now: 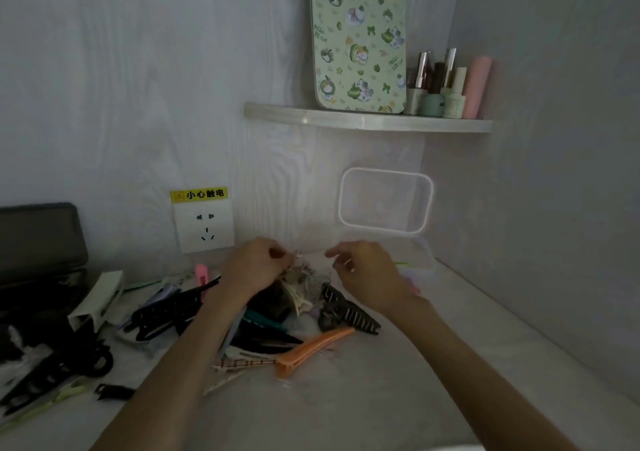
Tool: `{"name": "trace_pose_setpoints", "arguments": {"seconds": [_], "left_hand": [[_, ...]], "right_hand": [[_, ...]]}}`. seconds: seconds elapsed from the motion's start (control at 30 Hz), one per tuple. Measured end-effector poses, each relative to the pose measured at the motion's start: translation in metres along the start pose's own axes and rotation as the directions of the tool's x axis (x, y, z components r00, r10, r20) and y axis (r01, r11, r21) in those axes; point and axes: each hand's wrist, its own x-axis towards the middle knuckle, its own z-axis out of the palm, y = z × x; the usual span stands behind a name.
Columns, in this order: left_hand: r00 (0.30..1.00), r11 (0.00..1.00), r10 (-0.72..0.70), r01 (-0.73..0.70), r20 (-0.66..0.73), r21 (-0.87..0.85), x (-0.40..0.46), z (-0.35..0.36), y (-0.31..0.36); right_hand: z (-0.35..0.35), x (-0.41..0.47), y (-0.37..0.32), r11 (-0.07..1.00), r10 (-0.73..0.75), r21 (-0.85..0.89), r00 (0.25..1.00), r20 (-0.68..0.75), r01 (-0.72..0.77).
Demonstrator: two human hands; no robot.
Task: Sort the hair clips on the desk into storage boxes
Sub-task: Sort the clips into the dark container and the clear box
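Left hand (256, 265) sits on the far edge of the clip pile (277, 315), fingers curled and pinching a small pale tangled piece (297, 256) at the top of the heap; we cannot tell whether it is a clip or a hair tie. Right hand (363, 270) hovers just to the right of it, fingers loosely bent with thumb and forefinger close together. A thin pale sliver shows near its fingers, but we cannot tell whether anything is held.

Just beyond the right hand, against the wall, stands the clear storage box (420, 260), lid (385, 200) propped upright behind it; a few small items seem to be in it already. Most clips lie unsorted: the black toothed claw clip (349, 312) under the right wrist, the orange duckbill clip (311, 346) nearer us below both hands, a pink clip (201, 274) left of the left hand, more black clips (162, 312) further left.

Judgement: we are freeing one piece from the tangle. To do it well, we hold the heap down with the right hand, lift the pinched piece straight up until the strands release, then carry it right to the box. Risk: dragging neighbours along and scattering them.
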Motion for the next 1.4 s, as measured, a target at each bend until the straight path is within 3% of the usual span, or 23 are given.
{"name": "trace_pose_setpoints", "arguments": {"seconds": [0.17, 0.37, 0.43, 0.53, 0.6, 0.7, 0.83, 0.97, 1.07, 1.17, 1.23, 1.3, 1.4], "left_hand": [[0.955, 0.976, -0.213, 0.199, 0.206, 0.086, 0.022, -0.040, -0.011], [0.930, 0.979, -0.190, 0.156, 0.315, 0.130, 0.033, -0.058, -0.010], [0.909, 0.974, -0.203, 0.148, 0.363, 0.174, 0.032, -0.057, -0.009], [0.896, 0.969, -0.213, 0.145, 0.388, 0.198, 0.030, -0.056, -0.010], [0.895, 0.972, -0.216, 0.158, 0.390, 0.175, 0.029, -0.058, -0.011], [0.903, 0.982, -0.186, 0.155, 0.387, 0.110, 0.027, -0.064, -0.014], [0.950, 0.986, -0.143, 0.162, 0.276, -0.044, 0.028, -0.071, -0.022], [0.983, 0.998, 0.036, -0.027, 0.181, -0.054, 0.030, -0.070, -0.024], [0.956, 0.987, 0.162, -0.153, 0.243, -0.056, 0.030, -0.061, -0.018], [0.946, 0.979, 0.203, -0.194, 0.252, -0.063, 0.030, -0.050, -0.008], [0.958, 0.975, 0.221, -0.216, 0.180, -0.049, 0.030, -0.042, -0.003], [0.970, 0.977, 0.212, -0.214, 0.119, 0.001, 0.030, -0.036, -0.002], [0.963, 0.968, 0.179, -0.209, 0.200, 0.140, 0.029, -0.025, -0.006]], "right_hand": [[0.048, 0.024, -0.017, 0.996, 0.046, -0.083, 0.995, 0.091, -0.039], [0.048, 0.048, -0.026, 0.954, -0.006, -0.297, 0.998, 0.061, 0.024], [0.054, 0.062, -0.025, 0.956, -0.040, -0.278, 0.978, 0.202, 0.097], [0.067, 0.080, -0.026, 0.972, 0.029, -0.209, 0.827, 0.562, 0.107], [0.068, 0.089, -0.029, 0.964, 0.040, -0.229, 0.786, 0.617, 0.131], [0.062, 0.097, -0.035, 0.928, 0.004, -0.313, 0.837, 0.548, 0.201], [0.052, 0.098, -0.036, 0.909, -0.028, -0.333, 0.836, 0.548, 0.249], [0.048, 0.085, -0.031, 0.936, -0.099, -0.256, 0.879, 0.467, 0.242], [0.042, 0.073, -0.029, 0.929, -0.208, -0.238, 0.931, 0.301, 0.285], [0.030, 0.060, -0.025, 0.939, -0.278, -0.213, 0.961, -0.004, 0.271], [0.018, 0.051, -0.017, 0.964, -0.229, -0.182, 0.955, -0.190, 0.195], [0.006, 0.043, -0.003, 0.979, -0.153, -0.172, 0.954, -0.259, 0.110], [-0.012, 0.036, 0.024, 0.997, -0.011, -0.076, 0.943, -0.334, -0.016]]}}
